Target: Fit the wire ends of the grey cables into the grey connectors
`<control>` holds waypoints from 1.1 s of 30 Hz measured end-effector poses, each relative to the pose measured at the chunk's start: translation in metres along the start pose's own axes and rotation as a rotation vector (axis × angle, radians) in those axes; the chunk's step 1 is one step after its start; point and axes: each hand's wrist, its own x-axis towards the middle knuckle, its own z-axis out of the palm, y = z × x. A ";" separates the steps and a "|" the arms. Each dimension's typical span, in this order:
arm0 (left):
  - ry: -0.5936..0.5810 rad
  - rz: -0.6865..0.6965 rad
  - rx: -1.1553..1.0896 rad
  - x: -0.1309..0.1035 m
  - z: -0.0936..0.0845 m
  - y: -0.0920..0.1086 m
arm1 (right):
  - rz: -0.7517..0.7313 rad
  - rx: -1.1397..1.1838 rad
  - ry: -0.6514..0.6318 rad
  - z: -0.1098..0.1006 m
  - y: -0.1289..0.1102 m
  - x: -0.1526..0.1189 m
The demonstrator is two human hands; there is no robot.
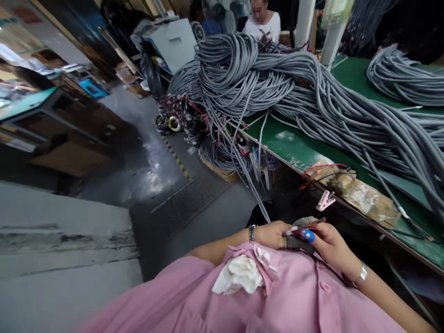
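Just in front of a pink shirt (294,282), the left hand (272,234) and right hand (333,247) grasp thin wires (316,225); a grey cable (257,194) runs down to the left; beyond, a pink clip (325,201), the green surface (286,141) with heaped cables (229,69), and a person in white (267,28)

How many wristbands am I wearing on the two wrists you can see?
2: a dark metallic band just behind the left hand, and a silver band just behind the right hand.
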 end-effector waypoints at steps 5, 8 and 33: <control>0.246 0.134 -0.207 -0.014 -0.016 0.007 | 0.075 0.032 0.207 0.000 0.001 -0.003; 0.369 0.140 -0.262 -0.008 -0.016 0.016 | 0.015 -0.046 0.125 0.002 -0.002 -0.002; 0.049 -0.184 -0.324 0.021 0.013 0.022 | 0.295 0.241 0.299 -0.007 0.017 0.013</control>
